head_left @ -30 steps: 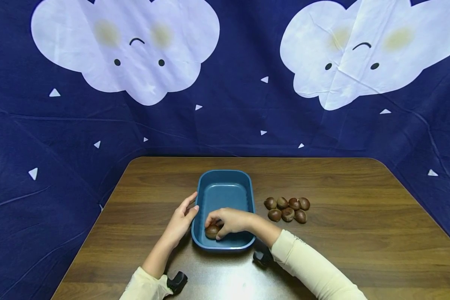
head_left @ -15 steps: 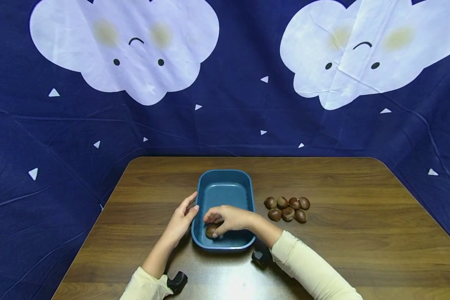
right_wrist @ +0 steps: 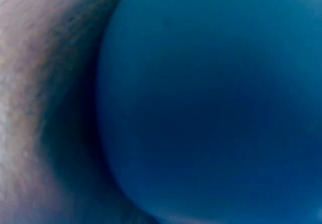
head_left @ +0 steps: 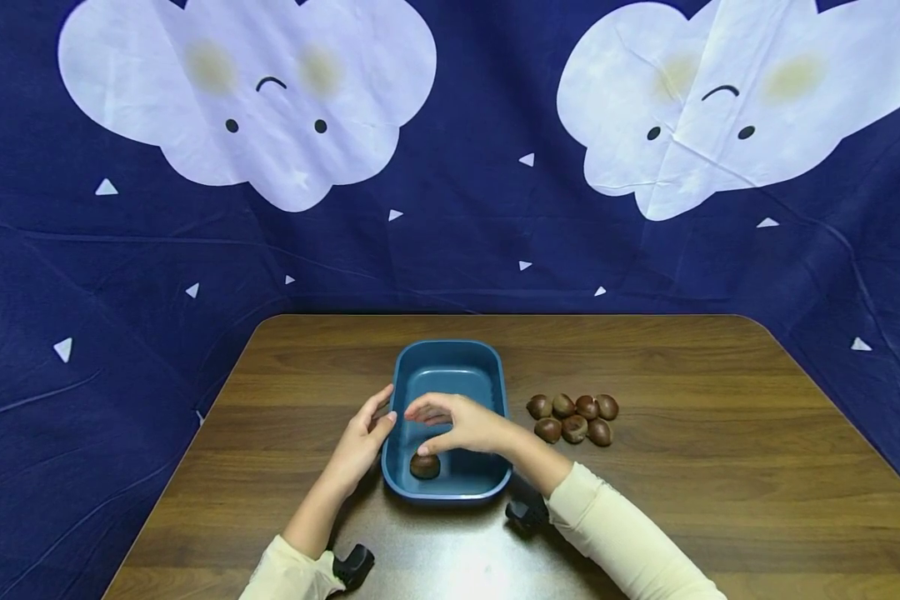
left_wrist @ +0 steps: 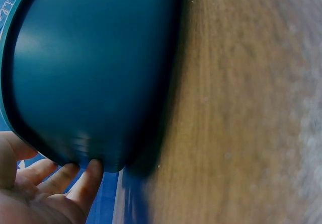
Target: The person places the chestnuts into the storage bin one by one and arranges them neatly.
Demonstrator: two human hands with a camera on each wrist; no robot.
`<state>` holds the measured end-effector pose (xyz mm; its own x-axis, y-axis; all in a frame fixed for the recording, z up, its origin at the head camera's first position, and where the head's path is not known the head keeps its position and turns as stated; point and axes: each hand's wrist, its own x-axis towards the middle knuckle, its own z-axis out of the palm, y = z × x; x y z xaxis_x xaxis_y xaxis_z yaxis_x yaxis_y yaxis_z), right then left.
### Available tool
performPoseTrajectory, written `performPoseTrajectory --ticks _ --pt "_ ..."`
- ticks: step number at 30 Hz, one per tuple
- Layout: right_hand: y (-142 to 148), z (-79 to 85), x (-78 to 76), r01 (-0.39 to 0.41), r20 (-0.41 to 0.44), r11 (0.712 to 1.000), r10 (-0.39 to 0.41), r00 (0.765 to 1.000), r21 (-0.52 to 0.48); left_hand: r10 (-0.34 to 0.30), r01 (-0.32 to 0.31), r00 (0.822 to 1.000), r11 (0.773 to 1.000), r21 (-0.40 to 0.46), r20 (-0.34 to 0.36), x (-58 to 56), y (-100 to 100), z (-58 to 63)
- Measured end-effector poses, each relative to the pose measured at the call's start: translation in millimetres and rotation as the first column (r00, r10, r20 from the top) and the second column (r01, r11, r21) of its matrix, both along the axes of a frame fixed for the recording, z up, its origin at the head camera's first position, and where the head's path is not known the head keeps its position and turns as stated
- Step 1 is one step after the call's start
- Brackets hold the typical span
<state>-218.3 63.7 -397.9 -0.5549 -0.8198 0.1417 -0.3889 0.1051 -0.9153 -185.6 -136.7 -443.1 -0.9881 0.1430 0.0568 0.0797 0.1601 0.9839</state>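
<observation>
A single glossy brown chestnut lies in the near left corner of a blue rectangular tray. Just above it, over the tray, is my right hand, thumb and fingers spread apart with nothing between them. The thumb tip overlaps the chestnut's upper edge in the head view; whether it touches cannot be told. My left hand rests against the tray's left side, and in the left wrist view its fingertips touch the outer wall. Only the tray's blurred blue wall fills most of the right wrist view.
Several more chestnuts sit in two rows on the wooden table, right of the tray. Black wrist devices hang under both forearms. A dark blue cloth with white clouds hangs behind the table.
My right hand has let go of the chestnut and risen slightly away from it, its fingers parting. The chestnut stays in the tray corner. My left hand has kept its place.
</observation>
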Motion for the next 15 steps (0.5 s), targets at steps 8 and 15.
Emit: performPoseTrajectory --ticks 8,15 --pt "17.3 9.8 0.5 0.053 0.012 0.994 -0.052 0.999 -0.094 -0.001 0.001 1.0 1.0 0.015 0.012 9.0 4.2 15.4" --pt "43.2 2.9 -4.0 0.102 -0.028 0.982 -0.107 0.994 -0.158 -0.003 0.002 1.0 0.999 0.034 0.021 3.4 1.5 1.3"
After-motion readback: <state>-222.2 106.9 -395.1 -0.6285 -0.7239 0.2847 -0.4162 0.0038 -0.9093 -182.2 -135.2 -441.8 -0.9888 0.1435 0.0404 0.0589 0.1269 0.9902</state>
